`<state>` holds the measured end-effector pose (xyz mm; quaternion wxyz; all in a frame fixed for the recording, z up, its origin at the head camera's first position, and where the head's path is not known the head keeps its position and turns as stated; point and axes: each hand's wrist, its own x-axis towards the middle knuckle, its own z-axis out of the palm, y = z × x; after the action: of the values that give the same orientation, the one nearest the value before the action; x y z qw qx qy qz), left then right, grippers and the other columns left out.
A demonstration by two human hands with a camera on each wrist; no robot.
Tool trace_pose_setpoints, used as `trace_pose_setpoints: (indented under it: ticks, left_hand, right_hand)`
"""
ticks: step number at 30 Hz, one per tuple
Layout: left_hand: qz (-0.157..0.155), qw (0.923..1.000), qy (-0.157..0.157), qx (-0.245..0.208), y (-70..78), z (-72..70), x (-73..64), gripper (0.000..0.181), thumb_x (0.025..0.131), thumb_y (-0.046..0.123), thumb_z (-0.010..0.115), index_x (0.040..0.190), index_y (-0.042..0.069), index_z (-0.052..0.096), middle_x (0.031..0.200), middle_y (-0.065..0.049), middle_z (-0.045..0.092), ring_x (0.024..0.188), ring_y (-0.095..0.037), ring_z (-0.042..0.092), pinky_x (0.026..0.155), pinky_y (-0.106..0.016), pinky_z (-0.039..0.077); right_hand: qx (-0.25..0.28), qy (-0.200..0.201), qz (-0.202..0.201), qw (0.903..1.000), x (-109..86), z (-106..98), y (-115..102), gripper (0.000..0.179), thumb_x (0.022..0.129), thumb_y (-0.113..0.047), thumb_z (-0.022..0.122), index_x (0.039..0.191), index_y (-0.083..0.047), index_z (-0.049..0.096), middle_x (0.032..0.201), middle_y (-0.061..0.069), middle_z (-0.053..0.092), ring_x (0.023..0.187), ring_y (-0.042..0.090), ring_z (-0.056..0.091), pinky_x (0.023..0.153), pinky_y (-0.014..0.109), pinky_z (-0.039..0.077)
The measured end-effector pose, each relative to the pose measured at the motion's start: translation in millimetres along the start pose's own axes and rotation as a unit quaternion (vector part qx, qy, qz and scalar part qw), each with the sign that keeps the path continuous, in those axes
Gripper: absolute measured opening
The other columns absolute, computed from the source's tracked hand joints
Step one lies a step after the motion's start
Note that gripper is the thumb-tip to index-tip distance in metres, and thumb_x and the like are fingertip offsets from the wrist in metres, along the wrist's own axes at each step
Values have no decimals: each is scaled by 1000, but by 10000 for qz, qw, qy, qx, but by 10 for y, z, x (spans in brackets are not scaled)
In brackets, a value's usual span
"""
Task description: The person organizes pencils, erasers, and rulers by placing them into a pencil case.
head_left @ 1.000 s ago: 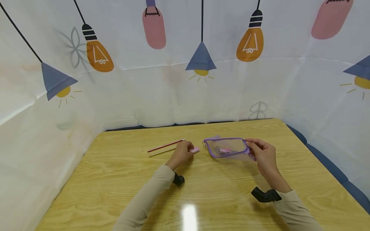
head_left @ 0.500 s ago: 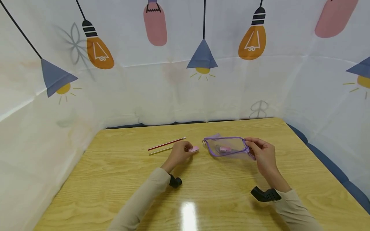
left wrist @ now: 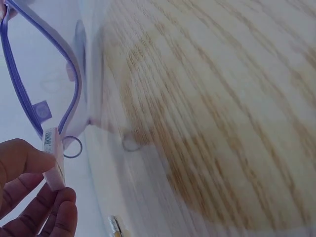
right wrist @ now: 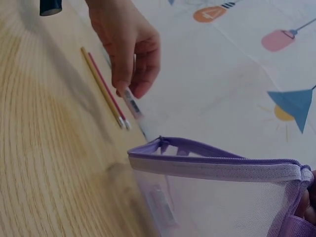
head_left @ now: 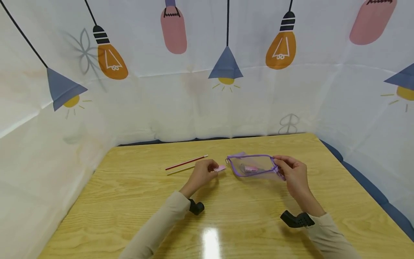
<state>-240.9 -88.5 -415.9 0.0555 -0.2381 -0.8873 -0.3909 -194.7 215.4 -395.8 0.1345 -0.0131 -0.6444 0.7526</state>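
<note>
Purple trim runs round the mouth of a see-through bag (head_left: 252,155), and the right hand (head_left: 295,176) pinches the bag's right end. In the right wrist view that hand is cut off at the edge, so only bits of its fingers show. Inside the bag is a small pink thing (head_left: 251,168); the mesh makes it blurry, so I cannot tell what it is. The left hand (head_left: 200,173) has its grip squeezed on a pink eraser (head_left: 221,168), and the fingers hide one end. The eraser is over the wood worktop (head_left: 245,216), near the bag's left end. Its long way points from the fingers to the bag. The bag is long from left to right. A red pencil (head_left: 185,163) and a yellow pencil (head_left: 178,171) slant up to the right; the left hand covers the yellow one's far end in the head view.
</note>
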Motion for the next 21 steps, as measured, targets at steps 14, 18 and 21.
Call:
trace_pose_setpoints:
  ticks: [14,18,21]
  left_hand:
    - [69,9993,26,-368,42,17,-50,15,85,0,68,100,1,71,98,-10,68,87,-22,65,76,-29,53]
    - [143,9990,50,-432,56,22,-58,15,85,0,69,100,0,72,98,-10,68,87,-21,65,76,-27,52]
    - [222,9988,111,-426,70,15,-53,15,85,-1,69,100,-1,72,97,-11,68,86,-22,65,75,-26,53]
  right_hand:
    - [-66,12,117,9999,-35,34,12,13,90,-14,71,97,-4,75,79,-2,69,60,7,59,46,19,42]
    - [-47,-2,69,10000,-33,18,11,13,90,-14,71,97,-3,75,78,-2,69,59,8,59,47,19,44]
    - [-38,-54,22,10000,-20,23,4,15,90,-14,71,98,-2,74,79,-2,69,60,8,59,47,19,45]
